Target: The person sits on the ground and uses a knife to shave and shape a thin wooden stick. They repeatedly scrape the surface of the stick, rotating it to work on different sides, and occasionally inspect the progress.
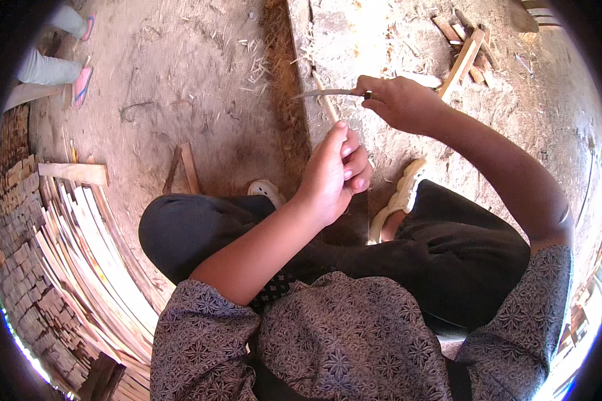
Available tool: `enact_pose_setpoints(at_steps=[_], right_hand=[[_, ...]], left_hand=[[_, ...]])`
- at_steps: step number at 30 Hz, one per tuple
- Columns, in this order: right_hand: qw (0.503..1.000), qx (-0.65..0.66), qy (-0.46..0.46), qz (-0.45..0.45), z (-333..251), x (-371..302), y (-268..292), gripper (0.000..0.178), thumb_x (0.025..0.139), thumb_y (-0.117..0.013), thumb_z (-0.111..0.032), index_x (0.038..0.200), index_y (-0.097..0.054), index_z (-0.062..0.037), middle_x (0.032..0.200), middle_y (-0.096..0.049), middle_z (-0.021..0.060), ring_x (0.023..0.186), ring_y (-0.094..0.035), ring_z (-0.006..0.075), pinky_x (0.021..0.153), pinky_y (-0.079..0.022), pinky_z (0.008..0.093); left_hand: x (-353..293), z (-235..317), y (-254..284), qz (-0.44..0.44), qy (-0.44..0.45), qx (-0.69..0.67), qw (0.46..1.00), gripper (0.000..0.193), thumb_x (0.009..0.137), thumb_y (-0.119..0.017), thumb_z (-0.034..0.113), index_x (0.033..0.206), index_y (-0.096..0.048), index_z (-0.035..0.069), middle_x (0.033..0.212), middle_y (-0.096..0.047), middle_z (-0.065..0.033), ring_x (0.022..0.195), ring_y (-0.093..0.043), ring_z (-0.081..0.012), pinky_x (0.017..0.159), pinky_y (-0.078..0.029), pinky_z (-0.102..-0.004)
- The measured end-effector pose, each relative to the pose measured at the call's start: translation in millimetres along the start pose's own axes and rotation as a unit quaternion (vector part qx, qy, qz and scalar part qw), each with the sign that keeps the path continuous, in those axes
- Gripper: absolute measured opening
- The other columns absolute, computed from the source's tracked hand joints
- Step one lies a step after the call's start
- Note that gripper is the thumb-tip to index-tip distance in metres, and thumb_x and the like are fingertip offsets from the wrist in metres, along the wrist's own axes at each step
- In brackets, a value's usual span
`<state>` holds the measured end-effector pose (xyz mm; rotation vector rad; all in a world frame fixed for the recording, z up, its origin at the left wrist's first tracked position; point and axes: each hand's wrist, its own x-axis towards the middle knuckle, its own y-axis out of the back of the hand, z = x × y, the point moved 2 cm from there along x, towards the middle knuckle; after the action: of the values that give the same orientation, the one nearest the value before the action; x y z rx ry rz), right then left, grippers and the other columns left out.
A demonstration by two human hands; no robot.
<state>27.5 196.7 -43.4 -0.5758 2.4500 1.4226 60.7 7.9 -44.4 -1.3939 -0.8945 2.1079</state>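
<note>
My left hand (pixel 336 167) is closed around the near end of a thin pale wooden stick (pixel 329 108), which points away from me over a wooden board edge. Across the stick lies the blade of a knife (pixel 328 92), its tip toward the left. My right hand (pixel 398 101) grips the knife's handle, most of which the fingers hide. Blade and stick cross near the stick's upper part; whether they touch I cannot tell for certain.
Offcuts of wood (pixel 467 60) lie crossed at the upper right. Shavings (pixel 257 67) litter the earthen floor. Long strips (pixel 104 247) and stacked wood pieces (pixel 23 281) fill the left side. Another person's legs (pixel 43 69) in pink sandals show at upper left.
</note>
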Motion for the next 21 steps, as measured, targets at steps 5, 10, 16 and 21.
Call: enact_pose_setpoints(at_steps=[5,10,16,21], right_hand=[[0.999,-0.006,-0.043,0.01,-1,-2,-14,0.023,0.1,-0.058,-0.026,0.117,-0.057,-0.0104,0.082,-0.071,0.0175,0.08,-0.071,0.038,0.072,-0.054,0.0497],[1.0,-0.004,-0.013,-0.014,-18,-22,25,0.023,0.099,-0.059,-0.028,0.116,-0.061,-0.0135,0.086,-0.072,0.0142,0.082,-0.071,0.0351,0.076,-0.055,0.0479],[1.0,-0.008,0.005,-0.009,-6,-28,19,0.02,0.1,-0.058,-0.024,0.114,-0.06,-0.0105,0.086,-0.073,0.014,0.081,-0.071,0.0371,0.071,-0.054,0.0462],[0.997,-0.065,-0.016,0.024,5,45,-21,0.022,0.1,-0.057,-0.028,0.117,-0.058,-0.014,0.08,-0.07,0.0166,0.073,-0.069,0.04,0.067,-0.052,0.0519]], left_hand=[[-1,0,-1,0.01,-0.015,0.023,1.0,0.044,0.106,-0.039,0.045,0.071,-0.036,0.019,0.054,-0.028,0.0041,0.05,-0.033,-0.0135,0.051,-0.029,-0.0288],[-2,5,2,0.007,-0.028,0.037,0.999,0.044,0.106,-0.039,0.046,0.071,-0.036,0.02,0.054,-0.029,0.0042,0.05,-0.034,-0.0131,0.052,-0.03,-0.0288],[0,1,0,0.015,-0.009,0.034,0.999,0.044,0.106,-0.039,0.045,0.071,-0.036,0.019,0.054,-0.028,0.0043,0.05,-0.033,-0.0133,0.053,-0.029,-0.0283],[0,3,-3,0.013,-0.006,0.058,0.998,0.044,0.107,-0.037,0.044,0.07,-0.036,0.019,0.054,-0.027,0.004,0.05,-0.033,-0.0134,0.053,-0.029,-0.0289]])
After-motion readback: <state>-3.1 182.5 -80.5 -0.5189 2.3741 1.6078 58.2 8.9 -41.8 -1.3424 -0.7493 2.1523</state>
